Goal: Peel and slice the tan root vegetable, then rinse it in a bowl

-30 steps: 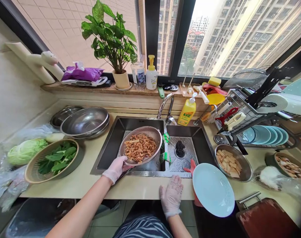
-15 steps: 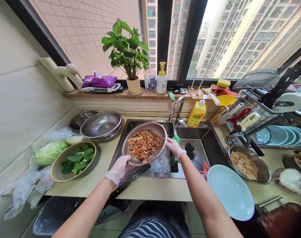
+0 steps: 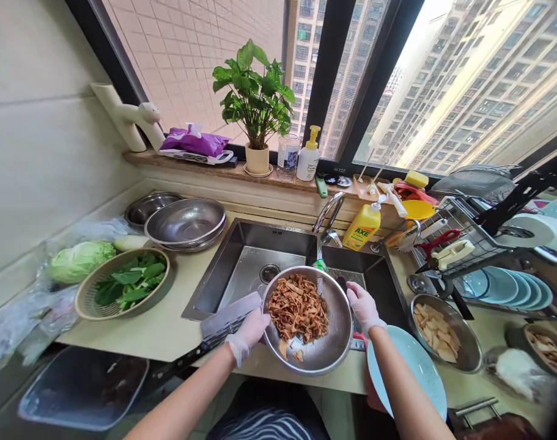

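Note:
A round metal strainer (image 3: 335, 351) holds brown shredded food (image 3: 299, 308), heaped toward its far left side. My left hand (image 3: 251, 330), in a clear glove, is closed on the strainer's left rim. My right hand (image 3: 363, 305), also gloved, grips its right rim. The strainer hangs over the front edge of the double sink (image 3: 250, 256) and the counter. Left of it, a cleaver (image 3: 230, 315) lies on the counter by my left wrist. Beneath my right forearm is a large pale blue plate (image 3: 416, 366).
At left are metal bowls (image 3: 186, 223), a basket of green leaves (image 3: 83, 299) and a cabbage (image 3: 81, 261). The faucet (image 3: 328, 214) and yellow soap bottle (image 3: 363, 226) stand behind the sink. A bowl of sliced food (image 3: 471, 354) and a dish rack (image 3: 480, 238) are at right.
Both hands have brought the strainer from over the left basin nearer to me and to the right. The left basin and the cleaver blade now show. The view has tilted and shifted.

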`<state>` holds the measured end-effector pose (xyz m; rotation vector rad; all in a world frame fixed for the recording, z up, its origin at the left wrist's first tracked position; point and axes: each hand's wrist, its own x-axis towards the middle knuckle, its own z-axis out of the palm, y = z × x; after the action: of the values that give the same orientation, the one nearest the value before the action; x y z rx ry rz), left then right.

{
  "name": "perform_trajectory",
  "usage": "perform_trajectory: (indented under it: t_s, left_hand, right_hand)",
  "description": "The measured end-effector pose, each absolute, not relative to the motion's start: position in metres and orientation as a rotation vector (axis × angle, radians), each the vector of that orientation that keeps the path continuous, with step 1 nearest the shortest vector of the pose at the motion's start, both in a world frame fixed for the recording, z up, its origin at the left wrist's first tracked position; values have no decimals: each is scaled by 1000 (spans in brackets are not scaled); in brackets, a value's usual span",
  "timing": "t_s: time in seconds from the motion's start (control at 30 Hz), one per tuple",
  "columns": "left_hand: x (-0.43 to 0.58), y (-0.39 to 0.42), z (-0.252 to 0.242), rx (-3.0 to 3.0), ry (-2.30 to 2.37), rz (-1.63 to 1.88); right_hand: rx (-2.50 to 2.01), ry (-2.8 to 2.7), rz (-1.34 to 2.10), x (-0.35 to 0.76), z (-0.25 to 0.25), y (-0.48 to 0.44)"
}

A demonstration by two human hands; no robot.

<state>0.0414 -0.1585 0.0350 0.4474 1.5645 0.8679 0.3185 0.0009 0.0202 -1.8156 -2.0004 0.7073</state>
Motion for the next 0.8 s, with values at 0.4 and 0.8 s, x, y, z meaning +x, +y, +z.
perform_trajectory:
  t_s: [0.4,0.8]
  left_hand:
    - [93,-181,30,847,2007,864]
    - [96,-167,32,1094,2146,572]
  right_hand:
    - [-1491,-1903,1036,331,29,59]
    - [-1695,-2310,922,339,21,-26]
